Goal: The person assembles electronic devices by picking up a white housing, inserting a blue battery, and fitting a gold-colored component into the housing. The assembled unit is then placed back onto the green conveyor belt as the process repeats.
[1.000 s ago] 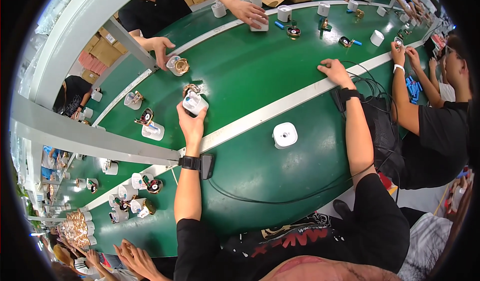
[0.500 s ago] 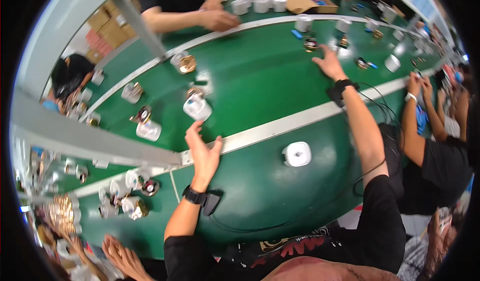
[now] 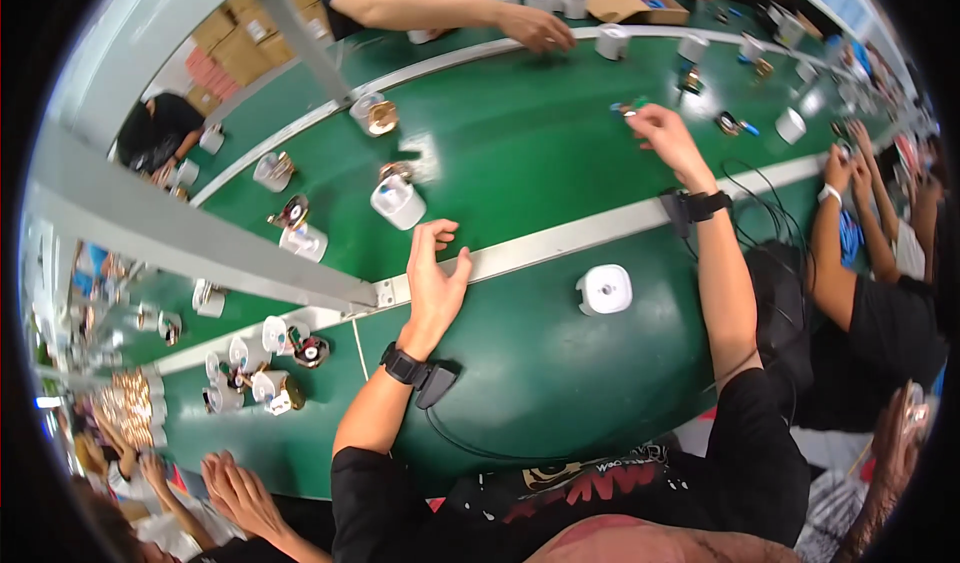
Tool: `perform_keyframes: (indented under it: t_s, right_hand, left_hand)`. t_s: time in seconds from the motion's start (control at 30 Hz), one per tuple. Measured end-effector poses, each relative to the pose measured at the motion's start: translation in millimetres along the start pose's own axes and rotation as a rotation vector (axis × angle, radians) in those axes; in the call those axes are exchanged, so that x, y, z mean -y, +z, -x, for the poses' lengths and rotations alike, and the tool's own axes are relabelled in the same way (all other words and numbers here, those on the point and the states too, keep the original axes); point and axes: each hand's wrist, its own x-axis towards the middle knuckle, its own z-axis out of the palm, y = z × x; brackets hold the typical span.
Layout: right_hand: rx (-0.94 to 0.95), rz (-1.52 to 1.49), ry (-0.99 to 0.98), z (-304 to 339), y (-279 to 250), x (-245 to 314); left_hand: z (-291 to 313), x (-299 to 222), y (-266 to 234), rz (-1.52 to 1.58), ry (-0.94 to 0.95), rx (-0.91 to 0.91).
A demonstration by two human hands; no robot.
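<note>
My right hand [image 3: 668, 143] reaches over the far green belt with its fingers closed on a small electronic part [image 3: 628, 110], blurred, with blue and green bits showing. Bent and apart, the fingers of my left hand [image 3: 436, 281] hold nothing, above the pale rail. Just beyond them a white plastic cup [image 3: 398, 205] lies on the belt, a gold-coloured piece [image 3: 395, 171] behind it. On the near green surface between my arms sits a white rounded-square housing [image 3: 606, 290] with a hole in its middle.
A grey metal post [image 3: 210, 228] slants down at left to the rail [image 3: 560, 243]. Several cups and parts [image 3: 265, 388] stand at near left. Cables [image 3: 755, 198] trail beside my right wrist. Across the belt, a co-worker's hand [image 3: 535, 28] reaches toward a white cup [image 3: 612, 43].
My right hand has closed on the small part and drawn it slightly nearer. My left hand has shifted right and up. The co-worker's hand opposite has moved right.
</note>
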Motion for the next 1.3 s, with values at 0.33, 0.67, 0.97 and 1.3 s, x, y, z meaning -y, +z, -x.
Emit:
perform_keyframes:
  t_s: [0.33,0.67,0.97,1.3]
  right_hand:
    - [0.385,-0.385,0.009,112.7,9.4,99.2]
    - [0.444,-1.624,0.41,109.9,39.2,85.4]
    - [0.462,-0.928,0.218,126.7,45.9,88.4]
    - [0.693,-1.425,0.219,110.3,43.7,56.4]
  left_hand:
    - [-65.7,-105.3,79.6,0.308,0.097,0.321]
    - [-71.0,-118.0,54.7,1.116,-0.272,0.441]
    - [-73.2,-119.8,75.3,1.399,-0.495,0.37]
    - [-74.3,-135.1,74.8,0.421,-0.07,0.439]
